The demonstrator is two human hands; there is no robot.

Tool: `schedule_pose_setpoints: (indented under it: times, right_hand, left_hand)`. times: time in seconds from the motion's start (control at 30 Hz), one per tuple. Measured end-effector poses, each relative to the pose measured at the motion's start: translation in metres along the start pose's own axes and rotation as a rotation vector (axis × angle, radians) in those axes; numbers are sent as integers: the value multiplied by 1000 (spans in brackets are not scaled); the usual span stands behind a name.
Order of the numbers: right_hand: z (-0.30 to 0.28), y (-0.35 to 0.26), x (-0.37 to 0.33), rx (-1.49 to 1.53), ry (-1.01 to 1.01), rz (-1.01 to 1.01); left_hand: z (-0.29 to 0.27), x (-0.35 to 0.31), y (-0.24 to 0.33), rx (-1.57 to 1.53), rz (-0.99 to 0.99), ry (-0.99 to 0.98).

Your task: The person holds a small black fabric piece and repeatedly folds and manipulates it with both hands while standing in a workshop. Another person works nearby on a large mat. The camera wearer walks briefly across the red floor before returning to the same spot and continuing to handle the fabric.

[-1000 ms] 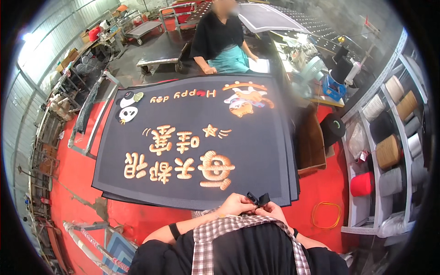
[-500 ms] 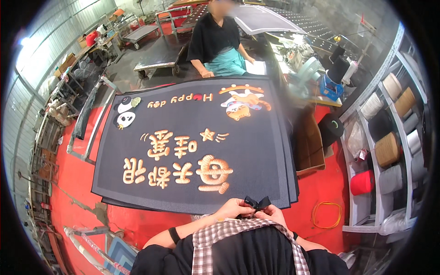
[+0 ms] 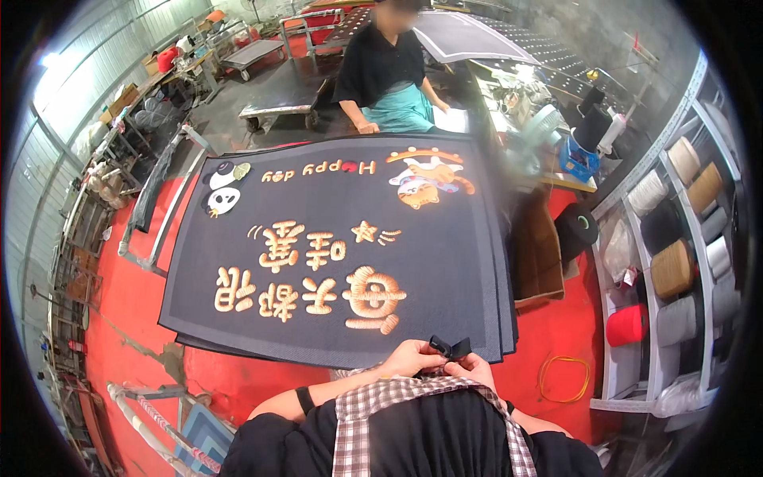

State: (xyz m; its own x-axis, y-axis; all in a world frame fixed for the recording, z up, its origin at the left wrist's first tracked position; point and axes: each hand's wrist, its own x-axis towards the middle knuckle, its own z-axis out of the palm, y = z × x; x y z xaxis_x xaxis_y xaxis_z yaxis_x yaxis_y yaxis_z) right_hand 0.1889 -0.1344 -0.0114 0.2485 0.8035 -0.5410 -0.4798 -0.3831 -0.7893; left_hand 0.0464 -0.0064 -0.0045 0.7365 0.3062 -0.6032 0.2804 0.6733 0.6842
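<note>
Close in front of my checked apron [image 3: 354,405], both hands pinch a black fabric strip [image 3: 455,348] that stands up in loops like a small bow. My left hand [image 3: 415,359] is closed on its left side, and my right hand [image 3: 474,370] is closed on its right side. The fingertips nearly meet, and the part of the strip between them is hidden. Just beyond lies a stack of dark grey mats [image 3: 310,187] with raised orange lettering and cartoon animals, its near right corner beside my hands.
Across the stack stands a person [image 3: 381,71] in black with a teal apron, one hand at the mats' far edge. On the right are a cardboard box [image 3: 540,274] and a shelf [image 3: 628,404] of yarn cones. A yellow cord loop [image 3: 566,377] lies on the red floor. Metal frames stand left.
The strip's loops have shifted slightly right and changed angle between my fingers. My hands stay closed on it. The whole view has tilted a little.
</note>
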Motion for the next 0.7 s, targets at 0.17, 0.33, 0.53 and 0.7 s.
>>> schedule_pose_setpoints:
  times: [0.17, 0.33, 0.53, 0.7]
  right_hand:
    - [-1, 0, 4, -160, 29, -33]
    - [7, -9, -7, -178, 108, -15]
    - [-2, 3, -13, -35, -4, -67]
    - [1, 1, -15, 26, 14, -57]
  left_hand:
    - [1, 6, -6, -27, 110, -20]
    - [5, 3, -3, 58, 125, -31]
    - [9, -6, 4, -7, 41, -63]
    - [11, -6, 3, -24, 33, -46]
